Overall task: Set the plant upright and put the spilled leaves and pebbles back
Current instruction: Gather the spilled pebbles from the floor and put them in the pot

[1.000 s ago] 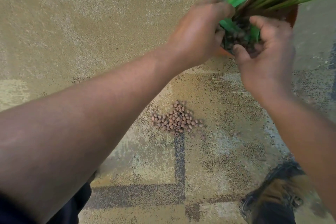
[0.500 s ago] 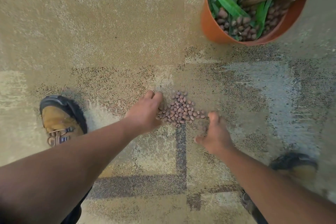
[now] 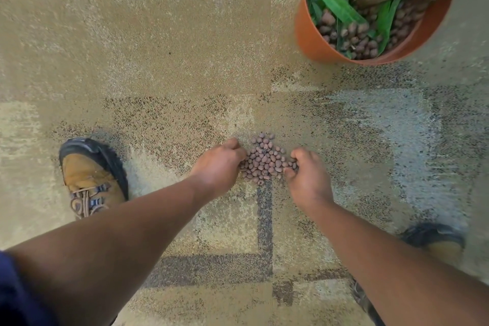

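Note:
A small pile of brown pebbles [image 3: 265, 160] lies on the carpet at the middle of the head view. My left hand [image 3: 218, 165] cups the pile's left side with its fingers curled in against the pebbles. My right hand [image 3: 307, 174] cups the right side, with thumb and curled fingers closing round some pebbles. The orange pot [image 3: 312, 40] stands upright at the top right. It holds the green-leaved plant [image 3: 336, 2] and more pebbles. No loose leaves show on the floor.
The floor is beige patterned carpet [image 3: 158, 47]. My left boot [image 3: 90, 180] stands to the left of my hands. My right boot [image 3: 436, 241] is at the lower right, partly behind my forearm.
Both hands have left the pot and come down to the pebble pile. Half a second ago they were apart on either side of it; now they have closed in against it.

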Demonstrator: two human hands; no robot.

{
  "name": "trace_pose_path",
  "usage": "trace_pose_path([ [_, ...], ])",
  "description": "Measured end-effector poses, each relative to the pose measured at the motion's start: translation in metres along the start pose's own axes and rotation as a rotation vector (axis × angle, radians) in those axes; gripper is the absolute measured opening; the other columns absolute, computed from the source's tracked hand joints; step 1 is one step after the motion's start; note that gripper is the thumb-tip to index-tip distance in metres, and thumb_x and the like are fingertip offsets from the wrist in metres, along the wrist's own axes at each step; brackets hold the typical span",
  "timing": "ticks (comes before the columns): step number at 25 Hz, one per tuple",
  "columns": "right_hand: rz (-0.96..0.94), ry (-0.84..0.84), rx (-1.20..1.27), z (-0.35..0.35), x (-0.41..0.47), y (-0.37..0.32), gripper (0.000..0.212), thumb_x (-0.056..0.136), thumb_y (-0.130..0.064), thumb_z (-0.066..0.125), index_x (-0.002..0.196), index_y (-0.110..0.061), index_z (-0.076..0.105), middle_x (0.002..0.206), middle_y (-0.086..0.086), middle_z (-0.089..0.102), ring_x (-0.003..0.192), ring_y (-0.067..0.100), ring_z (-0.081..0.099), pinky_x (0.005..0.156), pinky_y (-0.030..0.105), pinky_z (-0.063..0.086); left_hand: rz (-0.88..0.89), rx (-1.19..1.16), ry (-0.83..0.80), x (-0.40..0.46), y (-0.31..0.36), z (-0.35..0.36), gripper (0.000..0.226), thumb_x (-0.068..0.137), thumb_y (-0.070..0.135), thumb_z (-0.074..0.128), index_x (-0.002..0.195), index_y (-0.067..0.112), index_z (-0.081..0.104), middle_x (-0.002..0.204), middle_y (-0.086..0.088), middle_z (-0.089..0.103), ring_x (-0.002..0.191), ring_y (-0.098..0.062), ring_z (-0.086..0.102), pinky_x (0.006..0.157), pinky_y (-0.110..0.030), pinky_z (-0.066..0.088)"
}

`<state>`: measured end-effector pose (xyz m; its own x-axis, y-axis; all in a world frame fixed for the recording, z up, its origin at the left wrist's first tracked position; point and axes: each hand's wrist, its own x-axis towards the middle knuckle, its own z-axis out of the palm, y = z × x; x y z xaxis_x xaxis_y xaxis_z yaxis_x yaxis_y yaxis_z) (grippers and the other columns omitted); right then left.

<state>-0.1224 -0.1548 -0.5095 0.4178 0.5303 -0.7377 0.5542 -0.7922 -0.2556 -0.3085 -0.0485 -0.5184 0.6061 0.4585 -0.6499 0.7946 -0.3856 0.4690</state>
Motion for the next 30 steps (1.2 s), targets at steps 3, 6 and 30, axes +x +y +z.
trace_pose_path([
  [3, -0.013, 0.009, -0.042, 0.0, 0.001, 0.004, 0.011, 0.095, -0.013, 0.068, 0.094, -0.019, 0.058, 0.108, 0.0, 0.058, 0.08, 0.008, 0.056, 0.062, 0.014, 0.045, -0.041, -0.018, 0.035, -0.002, 0.004, 0.0, 0.044, 0.094, -0.007, 0.054, 0.126, 0.021, 0.067, 0.121, 0.005, 0.058, 0.107, -0.016, 0.06, 0.092, -0.03, 0.058],
  [6, 0.021, 0.006, 0.014, 0.002, -0.001, 0.007, 0.016, 0.094, -0.009, 0.068, 0.088, -0.022, 0.06, 0.11, -0.003, 0.056, 0.078, -0.001, 0.051, 0.054, 0.009, 0.039, -0.06, -0.026, 0.049, -0.006, 0.008, 0.0, 0.053, 0.09, -0.012, 0.054, 0.127, 0.023, 0.068, 0.125, 0.007, 0.058, 0.111, -0.016, 0.058, 0.095, -0.031, 0.057],
  [30, -0.269, 0.447, 0.79, -0.149, -0.007, -0.07, 0.026, 0.087, -0.01, 0.08, 0.092, -0.034, 0.071, 0.083, -0.014, 0.074, 0.068, 0.001, 0.067, 0.061, 0.017, 0.057, 0.246, -0.645, 0.615, 0.046, 0.109, -0.139, 0.01, 0.087, 0.002, 0.072, 0.089, 0.011, 0.076, 0.097, 0.008, 0.068, 0.086, -0.002, 0.065, 0.075, -0.014, 0.054],
])
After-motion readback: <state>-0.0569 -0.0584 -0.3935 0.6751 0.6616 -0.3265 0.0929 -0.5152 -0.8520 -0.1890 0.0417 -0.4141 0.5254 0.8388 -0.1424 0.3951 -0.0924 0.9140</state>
